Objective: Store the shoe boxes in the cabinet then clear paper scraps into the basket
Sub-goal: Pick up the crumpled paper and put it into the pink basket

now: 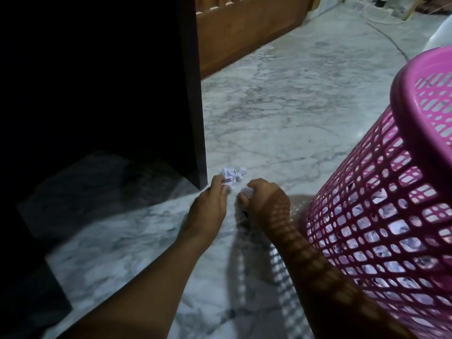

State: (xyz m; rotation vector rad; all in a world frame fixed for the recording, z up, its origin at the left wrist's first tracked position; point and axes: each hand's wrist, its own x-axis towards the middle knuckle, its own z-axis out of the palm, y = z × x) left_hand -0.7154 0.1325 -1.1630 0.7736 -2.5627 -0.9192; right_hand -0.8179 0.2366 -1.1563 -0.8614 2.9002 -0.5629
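Note:
Crumpled white paper scraps (233, 174) lie on the marble floor beside the corner of the dark cabinet (190, 94). My left hand (210, 204) reaches them, its fingers closed around the near part of the crumpled paper. My right hand (264, 201) is curled around a small white paper scrap (247, 192). The pink latticed basket (381, 204) stands at the right, close to my right forearm, and white paper shows through its holes. No shoe boxes are in view; the cabinet's inside is black.
A brown wooden panel (244, 33) stands behind the cabinet. A thin cable (391, 42) runs across the marble floor (281, 113) at the top right. A white rounded object (437, 35) sits behind the basket.

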